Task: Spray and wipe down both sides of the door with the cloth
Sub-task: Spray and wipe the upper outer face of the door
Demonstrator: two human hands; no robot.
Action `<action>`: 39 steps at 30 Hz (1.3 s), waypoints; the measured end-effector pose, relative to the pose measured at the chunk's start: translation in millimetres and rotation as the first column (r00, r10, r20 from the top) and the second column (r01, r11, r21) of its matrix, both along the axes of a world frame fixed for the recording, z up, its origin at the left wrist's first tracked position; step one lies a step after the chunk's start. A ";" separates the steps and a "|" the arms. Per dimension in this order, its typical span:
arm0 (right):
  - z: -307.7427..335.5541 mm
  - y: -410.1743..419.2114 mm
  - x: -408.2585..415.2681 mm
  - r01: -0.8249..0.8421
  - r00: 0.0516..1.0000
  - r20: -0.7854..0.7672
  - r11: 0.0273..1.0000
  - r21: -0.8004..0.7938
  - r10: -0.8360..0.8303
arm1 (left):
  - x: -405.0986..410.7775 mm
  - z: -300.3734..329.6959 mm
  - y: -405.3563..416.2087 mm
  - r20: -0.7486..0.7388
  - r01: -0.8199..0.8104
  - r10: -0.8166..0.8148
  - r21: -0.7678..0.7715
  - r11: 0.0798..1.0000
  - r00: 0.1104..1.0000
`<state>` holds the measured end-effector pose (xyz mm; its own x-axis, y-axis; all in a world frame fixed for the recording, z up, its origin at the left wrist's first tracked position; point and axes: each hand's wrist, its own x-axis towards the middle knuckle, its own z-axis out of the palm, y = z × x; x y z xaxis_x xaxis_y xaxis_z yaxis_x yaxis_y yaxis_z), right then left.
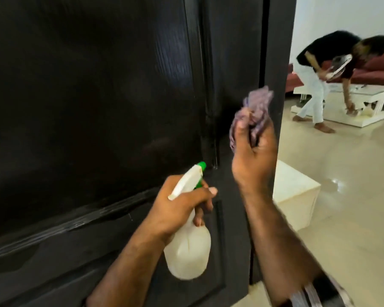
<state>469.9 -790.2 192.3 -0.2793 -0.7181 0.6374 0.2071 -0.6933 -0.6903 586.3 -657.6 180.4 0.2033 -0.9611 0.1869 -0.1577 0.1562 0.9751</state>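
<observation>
1. Head view: a dark, near-black panelled door [98, 96] fills the left and middle of the frame, with its edge standing upright toward the right.
2. The left hand [182, 202] grips a white spray bottle [187, 253] by the neck, fingers curled round the trigger; the green nozzle [46, 166] points up and toward the door, near a corner of the panel moulding.
3. The right hand [254, 158] is raised in front of the door's edge and clutches a bunched purple cloth [256, 107], which sticks up above the fingers. Whether the cloth touches the door cannot be told; the picture is blurred there.
4. The lower door panel lies behind the bottle.
5. Past the door's edge is a glossy tiled floor [341, 173], with a white box-shaped block [295, 196] standing just beside the door.
6. Farther back, another person [315, 69] bends over beside a low white bench [372, 96], in front of a red sofa [376, 69].
</observation>
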 end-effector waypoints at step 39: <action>141.2 -109.7 20.4 0.383 0.747 -0.325 0.774 -0.504 -0.580 | -1.5 100.7 -48.3 -0.006 -0.152 0.152 -0.027 0.988 0.988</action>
<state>490.3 -900.0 333.5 -0.1368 -0.2333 0.9627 -0.4858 -0.8312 -0.2705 584.8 -705.8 281.1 0.3476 -0.9136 0.2112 -0.1773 0.1571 0.9715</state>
